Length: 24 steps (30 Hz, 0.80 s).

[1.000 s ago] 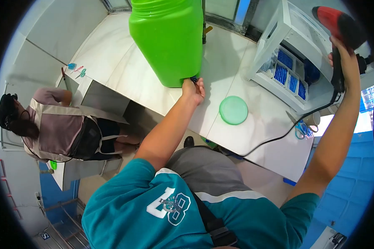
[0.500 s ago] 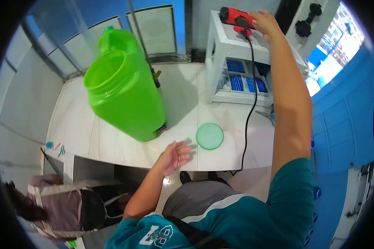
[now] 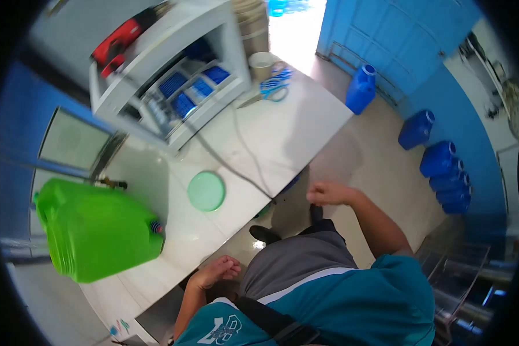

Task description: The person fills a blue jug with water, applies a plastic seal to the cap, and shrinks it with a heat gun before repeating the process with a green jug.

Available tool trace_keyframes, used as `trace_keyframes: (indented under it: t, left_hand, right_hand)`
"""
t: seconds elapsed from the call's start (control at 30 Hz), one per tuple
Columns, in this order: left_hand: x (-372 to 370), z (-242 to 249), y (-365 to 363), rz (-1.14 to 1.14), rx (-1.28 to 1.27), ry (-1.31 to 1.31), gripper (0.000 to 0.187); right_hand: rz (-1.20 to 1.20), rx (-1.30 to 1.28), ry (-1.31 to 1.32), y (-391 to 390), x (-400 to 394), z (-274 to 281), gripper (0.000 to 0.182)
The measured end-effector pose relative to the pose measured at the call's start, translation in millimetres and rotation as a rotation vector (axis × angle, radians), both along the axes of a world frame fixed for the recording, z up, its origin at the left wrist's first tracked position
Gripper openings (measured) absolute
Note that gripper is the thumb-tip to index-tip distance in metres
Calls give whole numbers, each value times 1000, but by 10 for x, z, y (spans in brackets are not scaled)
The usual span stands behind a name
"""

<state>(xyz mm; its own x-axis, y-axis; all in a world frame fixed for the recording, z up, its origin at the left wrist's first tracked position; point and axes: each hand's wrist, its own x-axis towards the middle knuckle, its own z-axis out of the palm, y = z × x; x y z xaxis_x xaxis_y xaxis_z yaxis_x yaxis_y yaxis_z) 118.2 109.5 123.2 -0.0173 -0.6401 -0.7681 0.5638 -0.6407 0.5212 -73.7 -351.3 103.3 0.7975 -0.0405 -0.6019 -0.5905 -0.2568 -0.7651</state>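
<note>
My left hand [image 3: 215, 272] hangs just off the counter's front edge with its fingers curled in, and what it may hold is too small to tell. My right hand [image 3: 324, 194] is in the air over the floor, its fingers closed, contents hidden. On the white counter [image 3: 213, 222] lies a round green lid [image 3: 206, 191]. Left of it stands a big green container [image 3: 101, 230] with a small tap. A red and black tool [image 3: 124, 41] rests on top of the white shelf unit [image 3: 213, 109], its dark cord running down to the counter edge.
Blue-handled scissors [image 3: 271, 94] lie beside a pale cup [image 3: 262, 66] at the counter's far end. Several blue jugs [image 3: 442, 158] stand along the right wall. Another blue jug [image 3: 361, 89] is near the blue door [image 3: 380, 40]. A metal rack [image 3: 455, 282] is at lower right.
The view has turned to the right. My right hand has left the red tool and come down near my body, fingers closed. My left hand has drawn back and curled its fingers.
</note>
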Motion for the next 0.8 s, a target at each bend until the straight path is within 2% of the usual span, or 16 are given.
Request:
trace_keyframes:
  t: [0.03, 0.07, 0.1, 0.13, 0.17, 0.23, 0.27, 0.3, 0.33, 0.37, 0.47, 0.5, 0.57, 0.67, 0.73, 0.8]
  left_hand:
    - [-40, -63, -117, -103, 101, -52, 48]
    - [-54, -163, -220, -211, 195, -114, 44]
    - [-77, -202, -362, -253, 205, -130, 44]
    - [-115, -243, -529, -339, 214, -218, 42]
    - [-163, -294, -709, -425, 219, -304, 41]
    - [-259, -473, -999, -470, 189, -446, 39]
    - [-354, -476, -1219, -474, 152, -574, 37]
    - [-453, -497, -1466, -503, 159, -578, 37]
    - [-598, -473, -1767, -399, 186, -565, 35]
    - [-743, -425, -2070, -297, 215, -552, 33]
    - [-1153, -311, -2981, -274, 234, -474, 31]
    - [-1239, -289, -3243, -346, 228, -488, 32]
    - [-1317, -314, -3709, -435, 200, -529, 33]
    - [-1390, -316, -4337, -512, 168, -587, 35]
    - [-1402, -368, -4725, -592, 137, -618, 37]
    - [-1478, -374, -5128, -631, 124, -631, 38]
  right_hand:
    - [11, -402, 110, -101, -614, -619, 47]
    - [53, -604, 306, -72, -1121, -742, 39]
    - [28, -777, 549, -52, -1939, -1470, 33]
    - [44, -656, 726, -77, -2521, -1662, 36]
    - [52, -463, 858, -102, -3158, -2123, 39]
    - [-393, -130, 1074, -78, -4017, -2225, 43]
    - [-413, -99, 1074, -99, -4275, -2233, 43]
    - [-516, -56, 1098, -149, -4516, -2230, 44]
    - [-615, -13, 1124, -209, -4762, -2238, 46]
    - [-626, 15, 1129, -273, -5033, -2411, 46]
    - [-737, -272, 720, -471, -5441, -2934, 41]
    - [-738, -339, 591, -576, -5522, -3027, 39]
    - [-858, -101, 616, -961, -5305, -2687, 36]
    - [-945, -176, 475, -1266, -5116, -2680, 36]
    - [-1145, -219, 368, -1384, -5003, -2795, 40]
    - [-1164, -162, 343, -1528, -4933, -2841, 44]
